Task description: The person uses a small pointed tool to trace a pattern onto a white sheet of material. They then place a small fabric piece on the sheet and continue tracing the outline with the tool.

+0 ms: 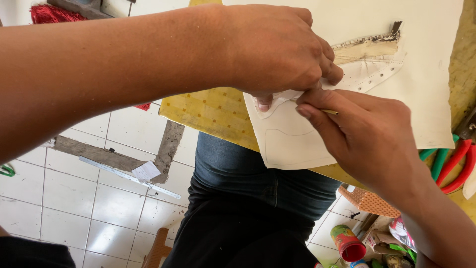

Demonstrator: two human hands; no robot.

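My left hand [277, 47] presses a white shoe-upper pattern piece [369, 69] with punched holes flat onto a cream sheet [292, 141] that lies on a yellow patterned board [213, 111]. My right hand [364, 136] holds a thin pencil [329, 112] with its tip at the pattern's edge, just under my left fingers. A traced curved outline shows on the sheet below the hands. The lower part of the pattern piece is hidden under my left hand.
Red and green handled pliers [453, 164] lie at the board's right edge. Below are my legs in jeans, a white tiled floor [64, 198], a metal ruler [129, 176], a red tin [349, 243], a woven basket [369, 201] and scattered clutter.
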